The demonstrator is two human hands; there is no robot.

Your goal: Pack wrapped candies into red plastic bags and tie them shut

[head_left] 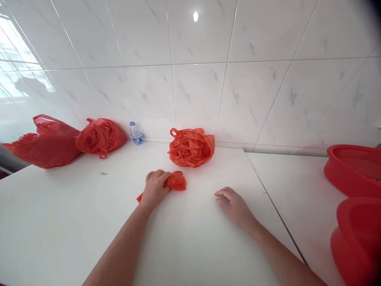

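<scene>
My left hand (pixel 156 187) is closed around a crumpled red plastic bag (pixel 177 181) on the white table (pixel 196 242). Part of the bag bulges out past the fingers to the right, and a small red corner shows at the left by the wrist. My right hand (pixel 233 204) rests low over the table to the right, fingers slightly curled and the thumb apart from them, with nothing visible in it. Just behind my left hand, near the wall, sits a larger bunched red plastic bag (pixel 192 147), which neither hand touches.
Two filled red plastic bags, a knotted one (pixel 102 137) and a larger one (pixel 50 145), stand at the back left. Beside them is a small water bottle (pixel 136 134). Red plastic baskets (pixel 342 174) line the right edge. A tiled wall (pixel 199 95) closes off the back.
</scene>
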